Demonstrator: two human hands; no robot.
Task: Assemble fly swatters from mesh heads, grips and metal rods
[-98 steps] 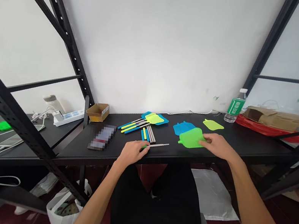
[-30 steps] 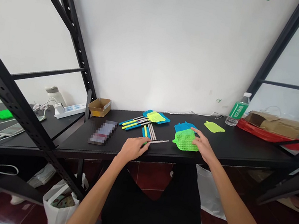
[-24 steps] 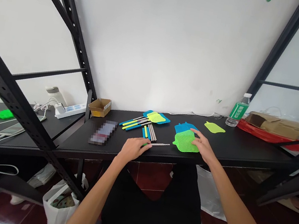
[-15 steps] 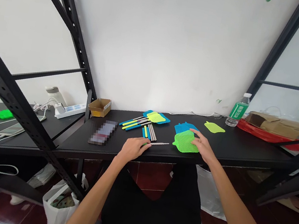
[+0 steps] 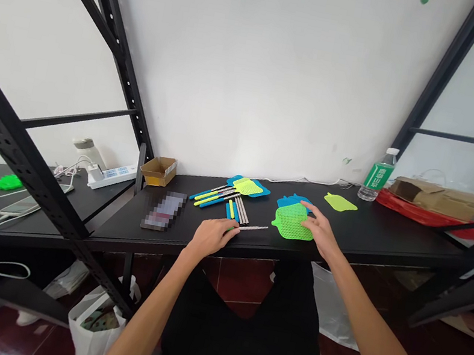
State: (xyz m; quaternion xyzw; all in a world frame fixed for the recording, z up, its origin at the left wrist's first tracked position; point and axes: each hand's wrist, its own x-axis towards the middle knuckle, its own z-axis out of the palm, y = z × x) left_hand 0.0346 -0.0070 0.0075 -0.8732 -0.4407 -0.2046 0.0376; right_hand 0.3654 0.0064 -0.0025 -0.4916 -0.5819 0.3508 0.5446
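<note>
My left hand is closed around a thin metal rod, whose tapered end points right. Between the fingers and thumb of my right hand is a green perforated fly swatter head, its short neck facing left toward the rod's tip; a small gap separates them. Blue swatter heads lie just behind it, partly covered. Loose metal rods and short blue and yellow handle grips rest beyond my left hand. Several fly swatters with blue and yellow heads are piled farther back.
A yellow-green swatter head lies back right, near a water bottle. A phone and a small cardboard box are on the left of the black table. Black metal posts frame both sides.
My right hand has shifted the green swatter head slightly left, nearer the rod's tip. The left hand with the rod is nearly still.
</note>
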